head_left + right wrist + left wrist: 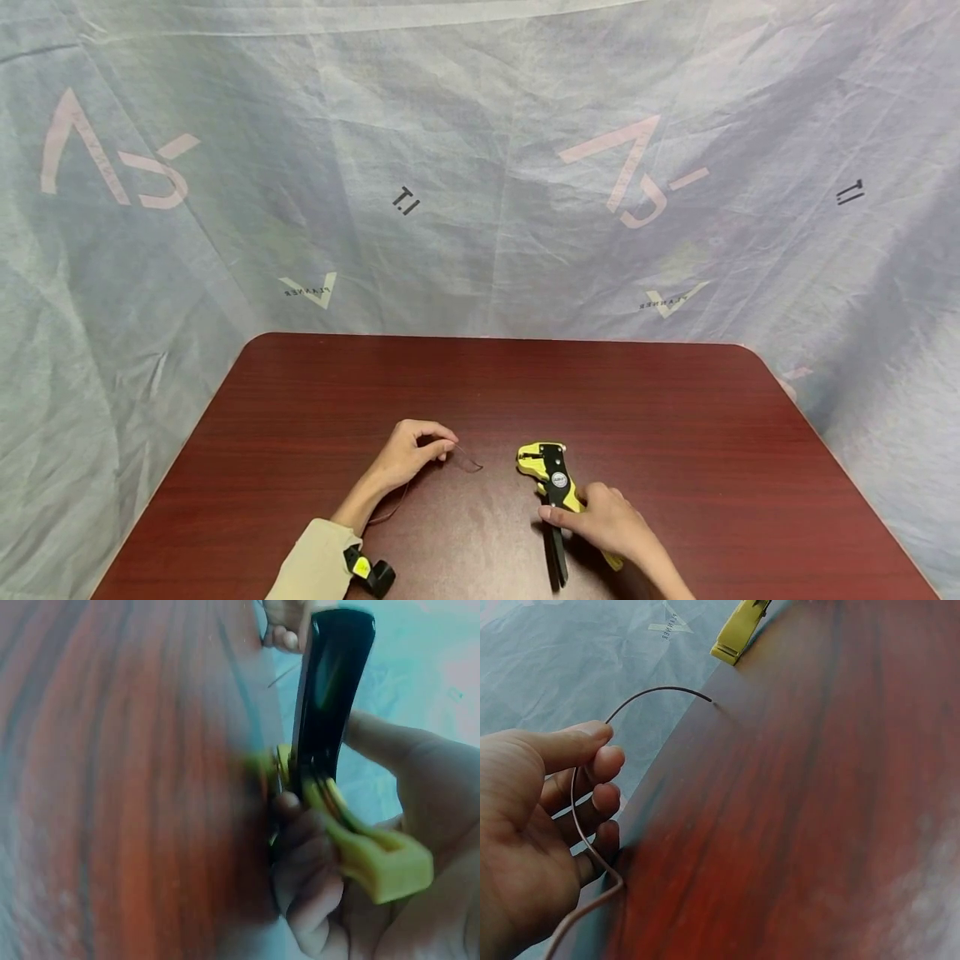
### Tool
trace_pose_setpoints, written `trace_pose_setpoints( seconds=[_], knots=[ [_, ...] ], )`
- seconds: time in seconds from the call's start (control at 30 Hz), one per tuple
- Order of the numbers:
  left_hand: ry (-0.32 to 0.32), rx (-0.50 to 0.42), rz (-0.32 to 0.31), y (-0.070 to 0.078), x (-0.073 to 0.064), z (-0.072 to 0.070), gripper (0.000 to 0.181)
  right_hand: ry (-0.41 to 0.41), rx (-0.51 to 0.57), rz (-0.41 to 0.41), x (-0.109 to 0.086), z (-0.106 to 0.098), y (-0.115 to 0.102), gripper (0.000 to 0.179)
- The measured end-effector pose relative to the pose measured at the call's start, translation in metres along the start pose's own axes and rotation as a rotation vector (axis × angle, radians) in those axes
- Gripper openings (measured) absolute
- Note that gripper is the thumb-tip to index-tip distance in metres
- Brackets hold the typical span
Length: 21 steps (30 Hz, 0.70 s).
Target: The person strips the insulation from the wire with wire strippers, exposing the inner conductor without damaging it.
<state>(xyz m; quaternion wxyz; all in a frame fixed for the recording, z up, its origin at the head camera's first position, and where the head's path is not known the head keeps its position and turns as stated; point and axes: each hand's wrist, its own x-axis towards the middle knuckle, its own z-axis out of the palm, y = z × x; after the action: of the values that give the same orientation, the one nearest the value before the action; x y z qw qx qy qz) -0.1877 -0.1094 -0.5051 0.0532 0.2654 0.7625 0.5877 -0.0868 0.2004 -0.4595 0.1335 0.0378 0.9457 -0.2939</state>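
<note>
A thin brown wire [660,688] is pinched between the thumb and index finger of my left hand [408,454]. Its free end curves out past the fingertips, and the rest runs back under the palm toward the wrist. To the right, my right hand [611,521] grips a yellow and black wire stripper [555,479] by its handles. The stripper's head points away from me and stands apart from the wire end. In the right wrist view, fingers wrap about the yellow handle [382,862], while the black handle [334,690] rises beside the thumb.
The dark red wood-grain table [480,383] has rounded far corners. Behind it and at both sides hangs a grey cloth [450,250] with printed letters. A black and yellow strap device [367,571] sits on the left wrist by the beige sleeve [315,562].
</note>
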Motion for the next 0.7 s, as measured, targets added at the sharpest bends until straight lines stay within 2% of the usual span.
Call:
trace_pose_setpoints(
  seconds=[0.13, 0.27, 0.47, 0.6, 0.7],
  knots=[
    [0.005, 0.007, 0.010, 0.000, 0.000, -0.001, 0.019, -0.054, 0.120, -0.046, 0.005, -0.001, 0.006, 0.046],
    [0.004, 0.003, 0.011, 0.000, 0.000, -0.001, 0.020, -0.137, 0.312, -0.066, 0.009, -0.002, 0.012, 0.049],
    [0.007, 0.007, -0.010, 0.000, 0.000, -0.001, 0.019, -0.349, 0.638, -0.098, 0.015, -0.003, 0.024, 0.038],
    [0.010, 0.015, -0.015, 0.000, 0.000, 0.000, 0.018, -0.476, 0.773, -0.140, 0.018, -0.002, 0.029, 0.031],
    [0.011, 0.018, -0.014, -0.001, 0.000, 0.000, 0.018, -0.548, 0.834, -0.139, 0.019, 0.000, 0.030, 0.027]
  ],
)
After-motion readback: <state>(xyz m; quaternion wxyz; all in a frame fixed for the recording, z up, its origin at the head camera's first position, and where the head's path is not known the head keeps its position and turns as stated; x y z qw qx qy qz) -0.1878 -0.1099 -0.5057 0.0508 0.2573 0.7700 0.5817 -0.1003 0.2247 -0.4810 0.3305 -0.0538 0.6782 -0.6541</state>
